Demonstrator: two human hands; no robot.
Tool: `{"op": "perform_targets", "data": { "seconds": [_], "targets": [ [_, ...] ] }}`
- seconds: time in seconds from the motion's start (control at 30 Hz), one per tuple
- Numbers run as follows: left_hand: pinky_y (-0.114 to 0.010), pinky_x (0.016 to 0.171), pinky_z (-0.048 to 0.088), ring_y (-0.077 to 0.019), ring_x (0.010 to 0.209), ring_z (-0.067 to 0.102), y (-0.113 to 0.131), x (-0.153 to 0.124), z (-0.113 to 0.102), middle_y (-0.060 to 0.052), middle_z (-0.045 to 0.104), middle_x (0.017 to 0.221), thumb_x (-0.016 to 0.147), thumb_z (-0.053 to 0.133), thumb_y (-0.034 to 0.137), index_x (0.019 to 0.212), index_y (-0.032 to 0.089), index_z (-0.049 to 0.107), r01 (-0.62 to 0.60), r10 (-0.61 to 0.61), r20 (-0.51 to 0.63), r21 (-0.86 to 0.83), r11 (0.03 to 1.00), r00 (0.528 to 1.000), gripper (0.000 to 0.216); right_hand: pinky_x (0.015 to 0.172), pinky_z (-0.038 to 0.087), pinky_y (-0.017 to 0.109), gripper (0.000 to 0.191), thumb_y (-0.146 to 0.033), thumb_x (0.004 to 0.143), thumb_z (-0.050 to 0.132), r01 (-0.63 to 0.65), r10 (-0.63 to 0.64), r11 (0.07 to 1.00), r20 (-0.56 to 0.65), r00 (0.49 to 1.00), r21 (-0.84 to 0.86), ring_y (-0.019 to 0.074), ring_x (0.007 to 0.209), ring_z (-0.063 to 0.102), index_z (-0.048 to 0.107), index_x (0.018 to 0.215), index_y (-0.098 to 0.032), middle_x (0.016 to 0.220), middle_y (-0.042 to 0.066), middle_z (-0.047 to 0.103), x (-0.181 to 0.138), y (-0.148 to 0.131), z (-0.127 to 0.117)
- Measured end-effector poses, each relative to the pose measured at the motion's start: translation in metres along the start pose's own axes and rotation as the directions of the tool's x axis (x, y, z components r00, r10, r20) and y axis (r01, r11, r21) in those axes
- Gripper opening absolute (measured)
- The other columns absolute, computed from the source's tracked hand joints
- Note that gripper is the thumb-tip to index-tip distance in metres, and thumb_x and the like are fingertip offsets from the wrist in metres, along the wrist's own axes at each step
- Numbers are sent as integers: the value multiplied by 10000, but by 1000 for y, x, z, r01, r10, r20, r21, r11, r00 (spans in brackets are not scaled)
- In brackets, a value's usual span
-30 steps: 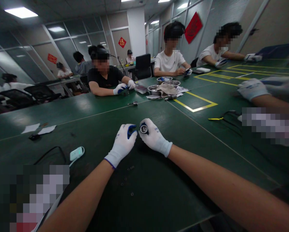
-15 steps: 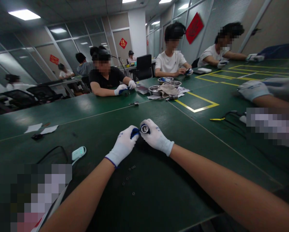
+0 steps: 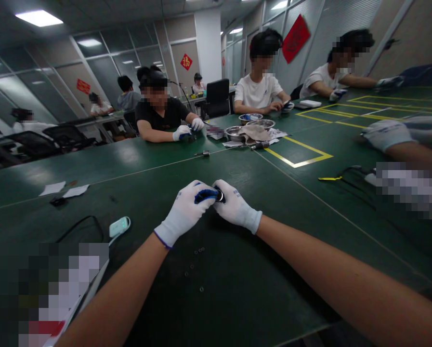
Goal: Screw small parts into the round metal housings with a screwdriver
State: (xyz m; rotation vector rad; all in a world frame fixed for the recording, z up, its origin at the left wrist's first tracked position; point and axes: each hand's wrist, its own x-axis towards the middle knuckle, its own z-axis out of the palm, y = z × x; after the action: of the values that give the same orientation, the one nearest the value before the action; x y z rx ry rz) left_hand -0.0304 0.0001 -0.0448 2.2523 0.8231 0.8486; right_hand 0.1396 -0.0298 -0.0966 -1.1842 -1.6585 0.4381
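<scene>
Both my hands wear white gloves with blue-coated fingers and meet above the green table. My right hand [image 3: 236, 205] is wrapped round a small round metal part [image 3: 220, 196] with a shiny rim, mostly covered by the gloves. My left hand [image 3: 187, 209] has its fingers pinched together against the open end of that part. Whatever lies between the left fingertips is hidden. Several tiny metal rings [image 3: 201, 289] lie scattered on the table below my hands.
A white-green device [image 3: 119, 227] with a cable lies at left, near papers [image 3: 76, 191]. Metal bowls [image 3: 234, 134] and a cloth [image 3: 255, 133] stand ahead. A metal tool [image 3: 203, 153] lies beyond my hands. A co-worker's gloved hand [image 3: 389, 135] is at right.
My left hand has moved right and up, bringing its fingers onto the metal part's end. The part has turned, so its round face shows less. The view has shifted slightly.
</scene>
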Motion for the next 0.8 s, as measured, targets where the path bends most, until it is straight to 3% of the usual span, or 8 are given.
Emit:
{"op": "perform_targets", "data": {
  "seconds": [0.27,0.47,0.57,0.67,0.73,0.8],
  "targets": [
    [-360,886,590,-199,925,692,4,1,-2,-41,695,988,889,701,217,909,221,803,-65,50,97,162,985,994,104,658,426,316,154,-122,782,578,49,-48,999,82,996,-13,178,722,538,477,822,-232,807,0,527,-2,-3,3],
    [-358,825,576,-201,871,688,3,0,5,-34,690,915,875,706,190,832,211,780,-19,8,37,297,955,999,87,673,441,335,163,-114,775,581,64,-55,994,104,993,-89,197,763,547,475,798,-235,848,23,541,-1,1,5],
    [-353,836,580,-202,885,701,2,-1,9,-28,705,915,851,721,173,838,210,759,25,-28,8,224,974,1000,55,686,466,338,158,-122,782,590,69,-61,995,105,993,-75,193,766,559,483,805,-237,843,18,558,-1,2,4],
    [-379,886,584,-214,920,704,-3,-2,13,-40,712,947,833,726,170,898,198,738,42,-28,-114,126,991,993,72,721,518,358,182,-137,797,601,44,-44,999,32,999,5,198,780,596,517,926,-235,859,16,598,-1,4,6],
    [-407,957,577,-231,1010,707,-7,-3,16,-64,724,1047,823,726,170,1042,189,715,15,-9,-190,29,999,982,221,791,555,399,347,-142,796,619,49,-44,997,-68,997,67,219,856,637,514,1114,-228,958,41,639,0,5,8],
    [-430,1029,557,-247,1113,697,-11,-4,18,-86,717,1174,800,743,167,1195,188,668,-28,14,-187,-74,997,982,403,885,567,450,592,-141,791,637,89,-75,991,-136,988,103,240,956,656,432,1339,-226,1102,80,647,-1,8,11]
  ]
}}
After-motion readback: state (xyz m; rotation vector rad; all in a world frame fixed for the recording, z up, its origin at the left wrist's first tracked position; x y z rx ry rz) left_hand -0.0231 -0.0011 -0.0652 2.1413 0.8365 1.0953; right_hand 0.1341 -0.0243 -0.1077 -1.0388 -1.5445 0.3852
